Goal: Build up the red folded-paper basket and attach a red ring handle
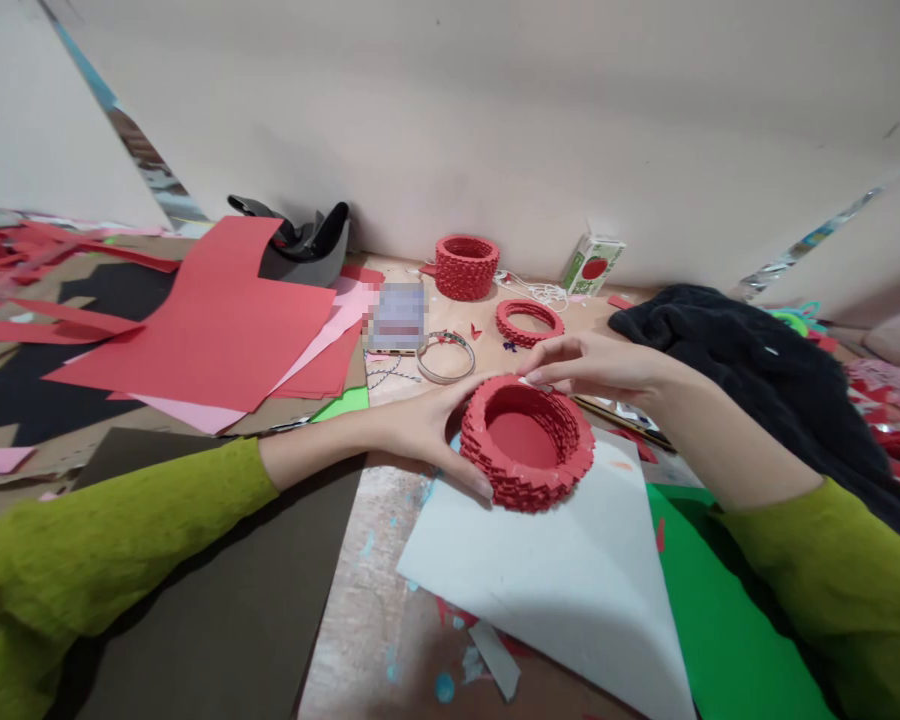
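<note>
A round bowl of folded red paper pieces (529, 490), with a flat red bottom, stands on a white sheet (570, 570). My left hand (427, 430) is curved around its left side, the thumb lying along the front wall and the other fingers mostly hidden behind. Fingertips of my right hand (581, 362) are pinched together at the back rim; any small piece between them is too hard to make out. Just behind that hand lies a thin red paper ring (504, 322). Farther back stands a taller red folded-paper cylinder (466, 280).
Red paper sheets (217, 340) and a grey cap (307, 250) lie at left. A phone (397, 318), a bracelet (448, 375), a white cord (544, 292) and a small drink carton (594, 265) are near the wall. Dark cloth (742, 370) and green paper (735, 600) flank the right arm.
</note>
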Demonstrator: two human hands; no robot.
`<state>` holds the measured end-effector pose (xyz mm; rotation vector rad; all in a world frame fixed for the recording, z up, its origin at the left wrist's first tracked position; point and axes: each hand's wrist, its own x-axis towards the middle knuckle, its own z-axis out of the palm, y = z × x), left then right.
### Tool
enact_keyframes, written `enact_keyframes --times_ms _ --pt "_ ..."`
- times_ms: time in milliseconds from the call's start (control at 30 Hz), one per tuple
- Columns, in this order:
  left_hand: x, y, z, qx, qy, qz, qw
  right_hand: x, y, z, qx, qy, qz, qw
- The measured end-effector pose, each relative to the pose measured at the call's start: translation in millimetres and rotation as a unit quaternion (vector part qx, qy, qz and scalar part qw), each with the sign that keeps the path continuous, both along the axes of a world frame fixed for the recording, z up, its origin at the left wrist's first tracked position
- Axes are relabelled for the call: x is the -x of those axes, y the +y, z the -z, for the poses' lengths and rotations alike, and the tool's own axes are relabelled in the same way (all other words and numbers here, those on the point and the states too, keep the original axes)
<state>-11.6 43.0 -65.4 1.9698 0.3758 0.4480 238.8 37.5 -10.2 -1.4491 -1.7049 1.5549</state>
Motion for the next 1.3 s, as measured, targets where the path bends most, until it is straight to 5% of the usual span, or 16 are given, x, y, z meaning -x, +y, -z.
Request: enact_keyframes --times_ms 267,667,1300 --pt "0 -2 -1.7 0.001 0.005 -0.003 1.000 11 -14 -16.6 -0.245 -0.204 -0.057 0.946" --pt "0 -2 -1.4 -0.003 0.003 -0.004 1.000 21 -22 -21.1 -0.308 -0.265 -0.070 0.911" --pt "0 -2 -2.4 -0.018 0.015 -0.015 1.000 24 -25 -16.0 -0.298 -0.243 -0.015 0.923"
